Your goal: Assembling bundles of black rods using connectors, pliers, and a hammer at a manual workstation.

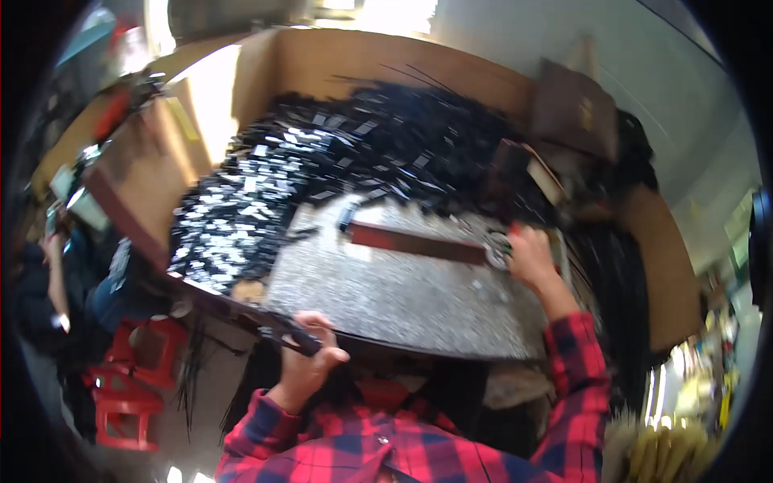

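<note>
My left hand [310, 362] is low at the table's front edge, its fingers closed on a small bundle of black strips [294, 336] that points to the left. On the right side of the grey tabletop [386, 302], my right hand [531, 256] is curled at the end of a long reddish-brown flat bar [419, 244]. A round metal piece [497, 251] sits at that end, beside my fingers. A bit of red shows at my fingertips, but blur hides what I grip there. The bar's far left end has a small dark metal piece [348, 216].
A large heap of shiny black strips [241, 205] covers the table's back and left, inside cardboard walls [394, 56]. A dark box [515, 177] stands at the back right, near a brown cushion-like bag [573, 109]. Red stools [133, 402] and another person's arm [56, 278] are at left.
</note>
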### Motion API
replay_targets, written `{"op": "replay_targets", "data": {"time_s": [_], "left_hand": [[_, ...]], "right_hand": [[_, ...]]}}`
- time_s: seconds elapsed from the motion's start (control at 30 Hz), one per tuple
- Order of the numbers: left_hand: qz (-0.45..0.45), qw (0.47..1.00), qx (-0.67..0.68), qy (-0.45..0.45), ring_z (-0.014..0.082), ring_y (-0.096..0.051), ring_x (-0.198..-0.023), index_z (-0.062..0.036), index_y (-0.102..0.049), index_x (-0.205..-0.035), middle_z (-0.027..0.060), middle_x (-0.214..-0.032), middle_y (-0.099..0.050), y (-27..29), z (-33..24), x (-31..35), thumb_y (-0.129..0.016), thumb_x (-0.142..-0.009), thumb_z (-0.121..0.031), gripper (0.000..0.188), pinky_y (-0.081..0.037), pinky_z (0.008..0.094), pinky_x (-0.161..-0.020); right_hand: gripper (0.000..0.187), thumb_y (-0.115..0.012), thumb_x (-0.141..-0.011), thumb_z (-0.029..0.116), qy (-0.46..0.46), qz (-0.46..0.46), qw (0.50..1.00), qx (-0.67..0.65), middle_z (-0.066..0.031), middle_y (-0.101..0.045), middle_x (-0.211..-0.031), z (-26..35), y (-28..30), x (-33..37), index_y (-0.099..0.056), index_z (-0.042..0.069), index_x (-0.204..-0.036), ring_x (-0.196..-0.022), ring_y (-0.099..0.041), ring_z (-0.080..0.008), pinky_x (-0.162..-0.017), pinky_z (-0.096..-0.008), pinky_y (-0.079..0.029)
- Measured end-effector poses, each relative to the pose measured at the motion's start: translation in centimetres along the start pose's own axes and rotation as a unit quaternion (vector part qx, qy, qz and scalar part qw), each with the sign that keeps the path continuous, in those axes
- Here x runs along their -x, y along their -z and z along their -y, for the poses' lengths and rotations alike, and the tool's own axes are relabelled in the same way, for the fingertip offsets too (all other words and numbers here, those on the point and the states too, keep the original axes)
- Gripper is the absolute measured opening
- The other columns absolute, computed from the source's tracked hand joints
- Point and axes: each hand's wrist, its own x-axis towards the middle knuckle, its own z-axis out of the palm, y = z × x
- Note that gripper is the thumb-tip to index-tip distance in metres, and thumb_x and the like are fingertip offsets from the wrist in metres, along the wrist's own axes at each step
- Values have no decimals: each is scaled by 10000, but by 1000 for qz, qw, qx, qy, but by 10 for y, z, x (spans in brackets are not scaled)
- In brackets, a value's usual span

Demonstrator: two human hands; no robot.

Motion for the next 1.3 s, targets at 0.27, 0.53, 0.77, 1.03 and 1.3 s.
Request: {"op": "replay_targets", "data": {"time_s": [0.27, 0.53, 0.77, 1.03, 1.3], "left_hand": [[57, 996, 1, 68, 36, -461, -583, -62, -490, -1055, -43, -651, -483, -20, -23, 5, -798, -713, -21, 461, -347, 205, -529], [67, 995, 17, 77, 11, -425, -597, -60, -510, -1030, -65, -665, -470, -24, -17, -2, -818, -709, -64, 445, -341, 192, -546], [82, 994, -10, 65, 17, -435, -582, -55, -495, -1045, -59, -661, -481, -27, -19, 3, -789, -726, -22, 434, -339, 195, -534], [91, 992, -7, 91, 4, -404, -604, -43, -562, -1082, -79, -668, -451, -33, -23, 4, -828, -712, -99, 459, -351, 177, -577], [179, 980, -45, 70, 14, -334, -565, -6, -394, -1391, -80, -618, -392, -49, -27, -1, -801, -743, -144, 777, -293, 206, -524]], "right_hand": [[192, -712, -664, 169, -18, 86, 996, -13, -159, -608, -912, 0, -4, 2, -699, 91, -839, -945, -534, -342, -832, -421, -436], [152, -676, -676, 184, -12, 14, 998, -64, -138, -636, -779, 2, 4, -4, -690, 99, -801, -875, -567, -311, -796, -427, -408], [197, -698, -680, 211, -28, -6, 996, -79, -166, -584, -830, -1, -7, 5, -642, 82, -817, -851, -539, -361, -771, -456, -420], [196, -696, -688, 193, -43, -42, 993, -97, -174, -572, -809, 10, 8, 9, -613, 51, -795, -833, -543, -367, -752, -471, -426], [155, -569, -911, 135, -106, -3, 772, -626, -28, -599, -682, 163, 54, 57, -588, -8, -854, -615, -602, -100, -573, -257, -510]]}}
